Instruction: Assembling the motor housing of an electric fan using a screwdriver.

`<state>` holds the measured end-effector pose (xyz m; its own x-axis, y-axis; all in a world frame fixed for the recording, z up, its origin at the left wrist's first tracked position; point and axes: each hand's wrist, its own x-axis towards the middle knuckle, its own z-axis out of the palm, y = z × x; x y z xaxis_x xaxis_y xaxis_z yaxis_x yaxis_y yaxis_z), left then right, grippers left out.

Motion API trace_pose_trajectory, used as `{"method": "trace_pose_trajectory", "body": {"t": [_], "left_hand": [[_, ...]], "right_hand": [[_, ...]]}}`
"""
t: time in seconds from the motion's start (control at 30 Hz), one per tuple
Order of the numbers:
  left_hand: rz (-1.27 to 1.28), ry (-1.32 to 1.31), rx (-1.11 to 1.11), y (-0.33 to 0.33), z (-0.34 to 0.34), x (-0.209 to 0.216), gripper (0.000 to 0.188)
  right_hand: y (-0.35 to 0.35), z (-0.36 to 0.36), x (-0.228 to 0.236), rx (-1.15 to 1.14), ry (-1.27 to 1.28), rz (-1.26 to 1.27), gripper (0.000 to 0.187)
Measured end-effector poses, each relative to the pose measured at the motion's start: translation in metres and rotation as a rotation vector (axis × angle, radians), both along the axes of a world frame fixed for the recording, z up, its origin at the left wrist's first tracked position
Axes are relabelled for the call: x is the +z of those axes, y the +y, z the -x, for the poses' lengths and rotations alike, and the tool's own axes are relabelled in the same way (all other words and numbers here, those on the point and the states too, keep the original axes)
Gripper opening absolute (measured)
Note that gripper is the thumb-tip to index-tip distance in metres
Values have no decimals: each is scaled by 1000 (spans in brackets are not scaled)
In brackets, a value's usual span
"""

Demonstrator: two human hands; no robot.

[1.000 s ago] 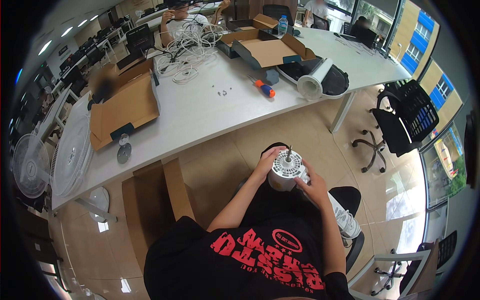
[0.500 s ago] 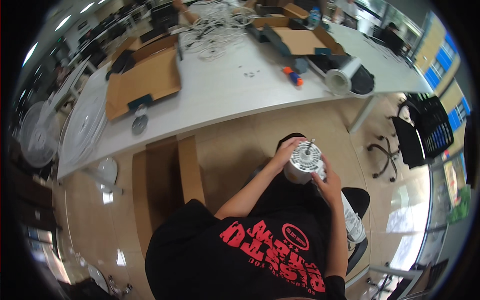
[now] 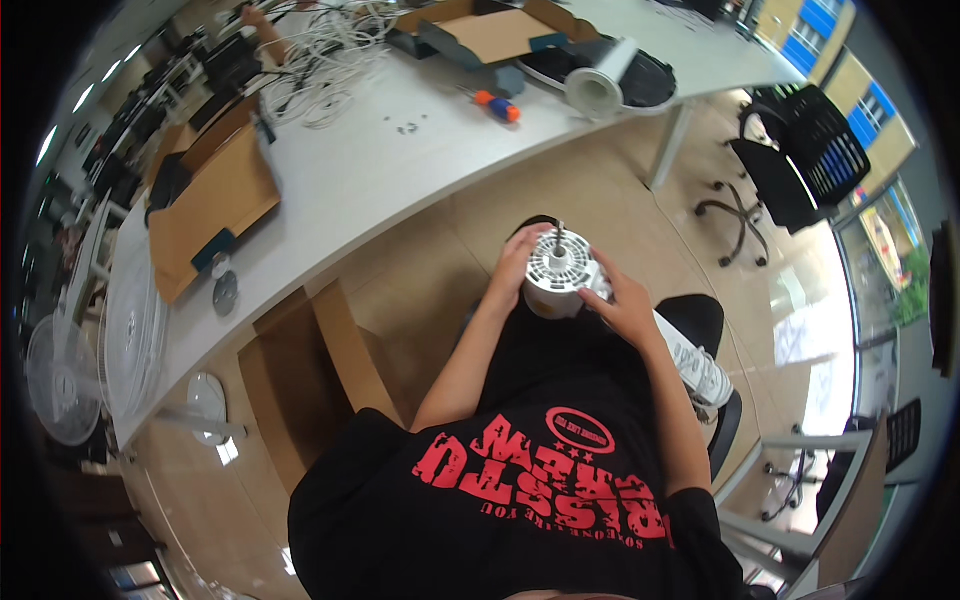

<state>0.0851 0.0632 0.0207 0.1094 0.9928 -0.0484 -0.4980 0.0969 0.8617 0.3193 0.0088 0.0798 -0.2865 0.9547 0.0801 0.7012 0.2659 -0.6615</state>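
Observation:
A white fan motor housing (image 3: 556, 288) with a slotted round face rests over my lap. Its metal shaft (image 3: 561, 232) sticks up from the middle. My left hand (image 3: 512, 265) is wrapped round its left side. On the other side, my right hand (image 3: 622, 304) grips the rim, thumb near the front edge. Beyond my right forearm lies a long white fan part (image 3: 684, 348), with a bundled white cord (image 3: 710, 383) at its end. My forearm hides whether that part joins the housing.
The white table (image 3: 350, 190) ahead bears an orange and blue screwdriver (image 3: 497, 106), small screws (image 3: 406, 127), a white tube on a base (image 3: 596, 92), tangled cables (image 3: 315, 85) and an opened cardboard box (image 3: 215, 195). Clear fan guards (image 3: 135, 330) stand left. A tall carton (image 3: 300, 365) is below.
The view has turned to the right, so the table and its things shift left in the picture. Both hands keep hold of the motor housing, which shows little other change.

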Motion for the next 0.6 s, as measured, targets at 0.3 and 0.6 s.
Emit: {"method": "trace_pose_trajectory", "body": {"t": [0.3, 0.6], "left_hand": [[-29, 50, -4, -1, 5, 6, 34], [-61, 123, 10, 1, 3, -4, 33]], "right_hand": [[9, -2, 11, 64, 76, 112, 81], [148, 36, 81, 143, 103, -87, 50]]}}
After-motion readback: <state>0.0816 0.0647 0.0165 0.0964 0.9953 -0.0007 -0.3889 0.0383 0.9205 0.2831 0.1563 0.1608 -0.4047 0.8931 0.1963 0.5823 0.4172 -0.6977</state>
